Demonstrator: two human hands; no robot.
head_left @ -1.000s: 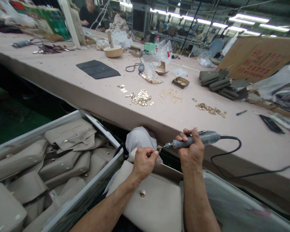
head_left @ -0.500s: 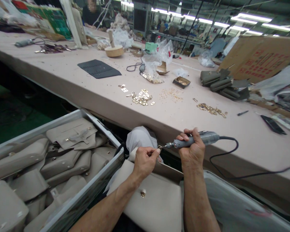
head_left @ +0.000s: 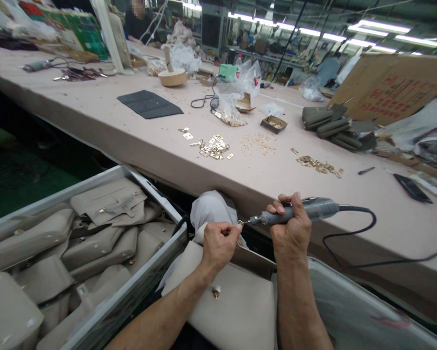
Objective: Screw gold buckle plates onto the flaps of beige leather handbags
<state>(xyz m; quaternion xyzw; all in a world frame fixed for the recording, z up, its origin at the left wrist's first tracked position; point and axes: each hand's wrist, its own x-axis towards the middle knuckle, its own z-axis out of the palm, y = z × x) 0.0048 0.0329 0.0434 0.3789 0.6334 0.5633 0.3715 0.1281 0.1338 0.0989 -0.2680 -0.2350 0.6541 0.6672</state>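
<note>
My right hand [head_left: 291, 221] is wrapped round a grey electric screwdriver [head_left: 318, 209], its cord trailing right. The bit points left and meets a small metal fitting [head_left: 240, 222] at my left fingertips. My left hand [head_left: 220, 243] pinches that fitting between thumb and fingers; the fingers partly cover it. Below lies a beige handbag [head_left: 240, 301] on my lap, with a gold clasp [head_left: 216, 293] on its front. The bag's raised flap [head_left: 256, 262] reaches up towards my left hand.
A crate [head_left: 156, 194] of beige bags stands at left. On the table [head_left: 105, 112] are gold metal plates [head_left: 214, 148], scattered tiny parts [head_left: 258, 143], more gold fittings [head_left: 318, 165], a small box [head_left: 273, 124] and dark rolled pieces [head_left: 335, 126]. Another person [head_left: 136, 24] is at the back.
The screwdriver's rear end has swung slightly to the right and its cord has shifted with it. My left hand keeps its pinch, nearly still.
</note>
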